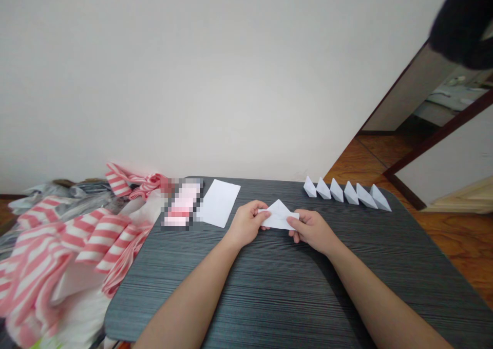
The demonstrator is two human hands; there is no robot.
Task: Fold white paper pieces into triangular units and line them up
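Note:
Between my two hands is a sheet of white paper folded into a triangle with a flat band along its bottom [279,215]. My left hand [248,223] pinches its left corner, thumb on top. At the right corner my right hand [311,230] grips the paper the same way, its other fingers curled underneath. The folded paper is held just over the dark table, its point away from me. Several folded white paper boats [336,190] stand in a row at the table's far right.
White paper sheets [219,203] lie left of my hands, beside a pixelated object [183,203]. The dark wood-grain table [269,297] meets a white wall [231,81]. Red-and-white striped cloth [96,236] is heaped at the left. Wooden floor [462,241] and a doorway are at the right.

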